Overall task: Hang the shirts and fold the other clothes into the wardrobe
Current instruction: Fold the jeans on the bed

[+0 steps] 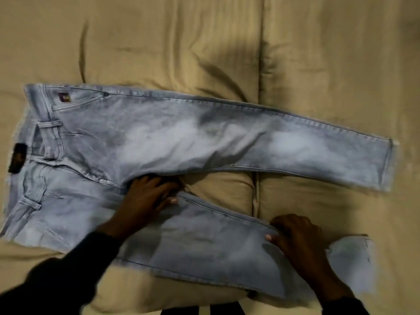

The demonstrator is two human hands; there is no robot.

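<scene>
My left hand (151,193) lies flat on the jeans (159,137) at the crotch, fingers spread and fairly straight, pressing down where the two legs part. My right hand (295,237) sits on the near leg toward the hem, fingers curled at the leg's upper edge; I cannot tell whether it pinches the cloth or only presses it. The jeans are pale, washed-out denim, laid out on the bed (204,42), waistband left, legs splayed right in a V. A dark patch (18,158) marks the waistband. The bed cover is tan, quilted and creased. Both sleeves are dark.
</scene>
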